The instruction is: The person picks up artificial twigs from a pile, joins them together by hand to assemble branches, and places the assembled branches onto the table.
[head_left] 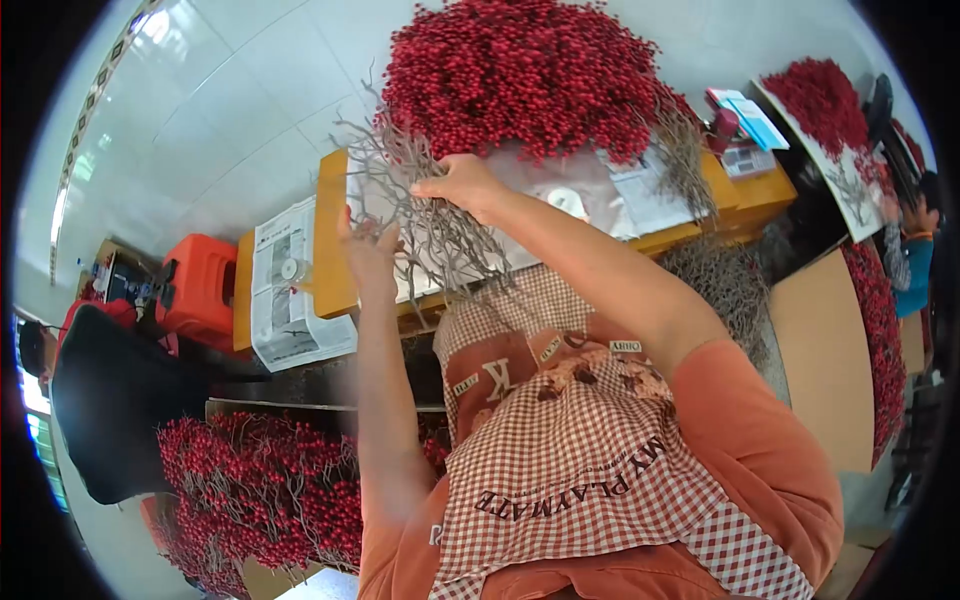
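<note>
A bunch of bare grey-brown twigs [450,235] hangs over the near edge of the table, its thin branches spreading up and down. My right hand [460,188] is closed around the upper part of the bunch. Just left of the twigs is my left hand [370,248], slightly blurred, with its fingers apart and the branch tips close to it. Behind both hands, a large heap of red berry stems [520,75] covers the back of the table. More grey twig ends [682,160] stick out from the right side of that heap.
A white tape roll [567,202] lies on the yellow table [331,230]. Newspaper [285,280] and an orange-red plastic container [200,290] are at left. Red berry branches [270,490] fill the lower left. Cardboard [825,360] leans at right; another person [920,250] sits beyond.
</note>
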### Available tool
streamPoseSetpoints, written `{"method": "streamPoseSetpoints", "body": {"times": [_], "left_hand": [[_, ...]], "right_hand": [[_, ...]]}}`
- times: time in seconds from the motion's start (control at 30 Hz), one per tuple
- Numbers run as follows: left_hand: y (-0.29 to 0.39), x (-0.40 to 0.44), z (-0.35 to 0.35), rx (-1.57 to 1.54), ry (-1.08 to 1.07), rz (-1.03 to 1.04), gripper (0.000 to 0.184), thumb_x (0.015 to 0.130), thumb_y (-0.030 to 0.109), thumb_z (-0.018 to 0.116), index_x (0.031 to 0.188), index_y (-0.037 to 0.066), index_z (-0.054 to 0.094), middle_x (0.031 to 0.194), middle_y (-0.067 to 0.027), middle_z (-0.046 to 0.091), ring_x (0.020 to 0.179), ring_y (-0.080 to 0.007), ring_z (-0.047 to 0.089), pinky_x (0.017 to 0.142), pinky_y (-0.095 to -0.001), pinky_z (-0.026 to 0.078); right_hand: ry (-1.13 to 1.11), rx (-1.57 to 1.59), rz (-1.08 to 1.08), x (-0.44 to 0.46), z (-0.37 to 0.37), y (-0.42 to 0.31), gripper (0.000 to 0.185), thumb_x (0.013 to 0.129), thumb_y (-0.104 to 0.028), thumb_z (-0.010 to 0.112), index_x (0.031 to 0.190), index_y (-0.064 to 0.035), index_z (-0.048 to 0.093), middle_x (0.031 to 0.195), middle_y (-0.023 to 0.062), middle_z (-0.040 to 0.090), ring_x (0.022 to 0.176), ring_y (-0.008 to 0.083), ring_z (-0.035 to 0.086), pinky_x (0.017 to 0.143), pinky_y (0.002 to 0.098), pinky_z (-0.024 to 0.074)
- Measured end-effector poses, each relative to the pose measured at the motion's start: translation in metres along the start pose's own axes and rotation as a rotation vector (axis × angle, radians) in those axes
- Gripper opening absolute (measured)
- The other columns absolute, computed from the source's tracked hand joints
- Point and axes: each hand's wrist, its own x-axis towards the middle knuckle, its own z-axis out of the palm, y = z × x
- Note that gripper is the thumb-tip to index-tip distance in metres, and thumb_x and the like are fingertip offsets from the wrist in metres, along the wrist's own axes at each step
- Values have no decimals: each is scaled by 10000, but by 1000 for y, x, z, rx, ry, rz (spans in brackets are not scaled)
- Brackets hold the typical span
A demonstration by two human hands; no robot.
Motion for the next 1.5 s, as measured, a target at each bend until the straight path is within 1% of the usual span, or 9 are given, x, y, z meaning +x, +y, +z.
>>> {"method": "streamPoseSetpoints", "body": {"times": [0.23, 0.4, 0.6, 0.87, 1.0, 1.17, 1.23, 1.37, 1.5], "left_hand": [[-97, 36, -38, 164, 88, -494, 677, 760, 43, 664, 1337, 16, 311, 1084, -138, 500, 882, -218, 548, 641, -320, 477], [-62, -6, 0, 648, 73, 494, 601, 752, 61, 628, 1308, -1, 408, 1310, -219, 433, 1225, -353, 404, 1030, -442, 281], [-55, -12, 36, 927, -407, 503, 535, 731, 88, 620, 1251, 69, 497, 1315, -123, 488, 1257, -379, 373, 1013, -474, 292], [-85, 1, 2, 991, -600, 463, 459, 720, 35, 577, 1176, 72, 536, 1317, -115, 496, 1246, -370, 403, 987, -492, 331], [-54, 17, 3, 677, -582, 319, 416, 692, -19, 571, 1102, 49, 566, 1148, -170, 553, 1078, -339, 526, 886, -421, 421], [-2, -6, 18, 673, -329, 649, 256, 749, 13, 564, 1001, 19, 605, 886, -121, 608, 855, -274, 585, 732, -356, 463], [37, -43, 39, 63, -551, -324, 189, 872, 119, 522, 1004, -4, 581, 789, -82, 606, 750, -175, 584, 684, -278, 446], [50, -96, 61, 186, -824, -330, 234, 934, 198, 458, 999, 10, 581, 683, -53, 569, 619, -133, 547, 578, -241, 422], [56, -120, 88, -281, -541, -708, 223, 950, 204, 450, 975, 15, 566, 588, -39, 510, 484, -133, 470, 463, -252, 392]], "right_hand": [[141, -423, 66, 84, 3, 87, 387, 700, -289, 761, 875, 35, 643, 833, 114, 642, 759, 208, 607, 661, 356, 477], [-58, -55, 333, 63, -6, 43, 496, 850, -392, 633, 1150, -8, 542, 1114, 152, 581, 957, 220, 569, 763, 361, 471], [-250, -144, 455, 58, -30, 34, 623, 844, -524, 578, 1232, -44, 496, 1233, 172, 493, 1095, 283, 496, 782, 493, 459], [-24, 360, 304, -17, -82, -34, 421, 943, -407, 468, 994, 1, 559, 840, 133, 641, 689, 252, 663, 595, 368, 555], [-100, 439, 207, -37, -92, -50, 378, 936, -383, 493, 972, -11, 553, 825, 137, 645, 734, 268, 670, 621, 392, 550], [-127, 584, 169, -44, -95, -41, 331, 928, -336, 523, 993, -16, 576, 838, 135, 664, 749, 272, 677, 657, 399, 560], [-109, 619, 170, -45, -91, -28, 317, 920, -320, 539, 1013, -22, 594, 850, 133, 675, 741, 268, 679, 678, 402, 565], [27, 662, 118, -61, -88, -14, 362, 870, -278, 628, 1137, -45, 553, 1016, 138, 646, 917, 254, 645, 770, 393, 524], [45, 655, 133, -114, -98, 21, 465, 843, -234, 671, 1240, -64, 498, 1130, 107, 601, 1014, 187, 589, 797, 346, 481]]}}
